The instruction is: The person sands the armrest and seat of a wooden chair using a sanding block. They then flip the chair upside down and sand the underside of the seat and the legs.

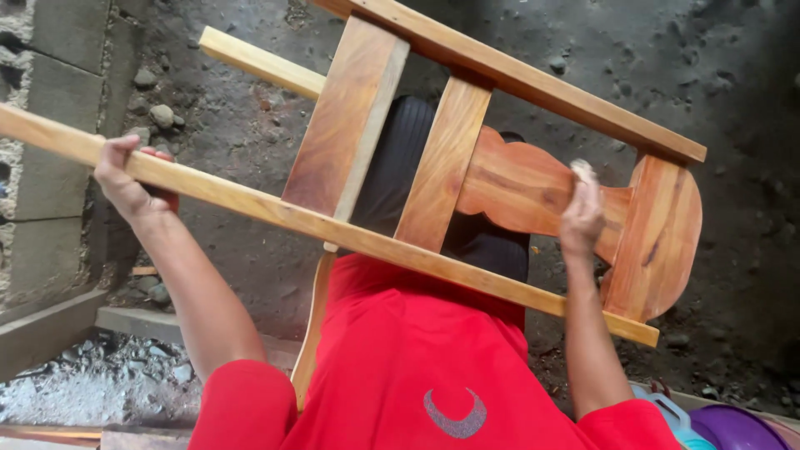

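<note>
A wooden chair frame [433,167] lies tilted across my lap, with pale side rails and reddish-brown flat slats. My left hand [127,182] grips the long pale rail near its left end. My right hand [581,215] presses a small pale pad, perhaps sandpaper or cloth [583,171], against the curved reddish back piece [533,187]. I wear a red shirt [417,367] and dark trousers, seen through the frame's gaps.
Rough dirt ground [717,75] with small stones lies all around. Grey concrete blocks [50,125] form a wall at the left, with rubble below it. A purple plastic container [737,427] and a light blue item sit at the bottom right corner.
</note>
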